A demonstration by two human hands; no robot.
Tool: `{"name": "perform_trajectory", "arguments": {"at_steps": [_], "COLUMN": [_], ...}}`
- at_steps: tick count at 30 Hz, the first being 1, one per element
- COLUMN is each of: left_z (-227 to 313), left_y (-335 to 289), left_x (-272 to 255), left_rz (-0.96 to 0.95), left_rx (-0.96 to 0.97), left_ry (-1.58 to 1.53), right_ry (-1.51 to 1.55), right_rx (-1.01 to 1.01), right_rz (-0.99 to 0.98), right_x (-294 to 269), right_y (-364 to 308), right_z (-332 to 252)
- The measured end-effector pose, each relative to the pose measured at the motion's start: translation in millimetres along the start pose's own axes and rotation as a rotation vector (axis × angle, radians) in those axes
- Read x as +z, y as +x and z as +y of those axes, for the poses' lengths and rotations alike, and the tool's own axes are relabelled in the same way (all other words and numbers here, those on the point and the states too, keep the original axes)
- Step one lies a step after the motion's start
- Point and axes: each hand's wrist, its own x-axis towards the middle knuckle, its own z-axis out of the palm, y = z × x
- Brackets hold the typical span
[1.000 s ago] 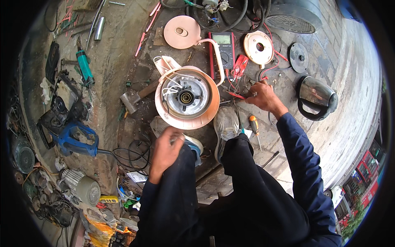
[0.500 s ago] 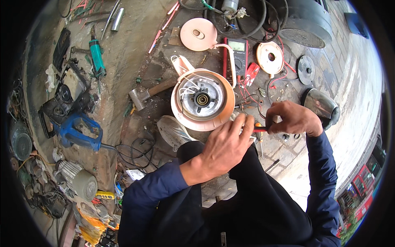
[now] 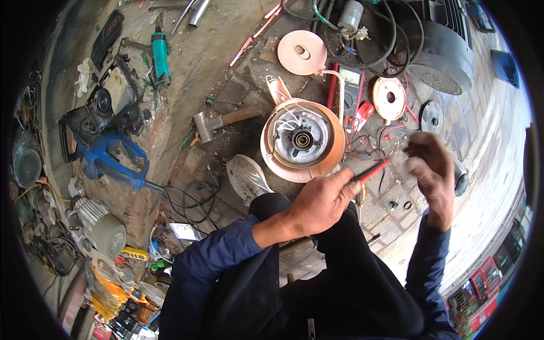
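The left hand has its fingers clamped on a red probe, just below the upturned kettle base on the floor. The right hand is raised and blurred; its finger state cannot be determined.

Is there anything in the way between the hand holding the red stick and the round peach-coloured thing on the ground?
Nothing visible blocks it. The left hand pinches the red probe just below the opened round appliance base. Between them lies only bare ground and a few thin wires to the side. The right hand is off to the right.
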Motion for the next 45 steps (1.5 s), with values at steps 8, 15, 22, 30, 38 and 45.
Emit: {"name": "perform_trajectory", "arguments": {"at_steps": [8,15,22,30,38,45], "left_z": [12,8,20,49,50,37], "left_y": [1,-1,-9,-28,-42,-24], "left_x": [0,-16,-44,-88,-133,-143], "left_rz": [-0.009,0.167,0.308,0.319,0.370,0.540], "left_rx": [0.005,0.208,0.330,0.318,0.390,0.441], "left_ry": [-0.154,-0.038,0.271,0.816,0.809,0.770], "right_ry": [0.482,0.597,0.539,-0.109,0.971,0.910], "right_rx": [0.286,0.093,0.138,0.070,-0.021,-0.063], "right_rz": [-0.159,-0.272,-0.363,-0.748,-0.052,-0.034], "right_x": [69,77,80,38,-19,56], "right_y": [-22,3,17,23,59,55], "right_z": [9,8,-6,-35,13,28]}}
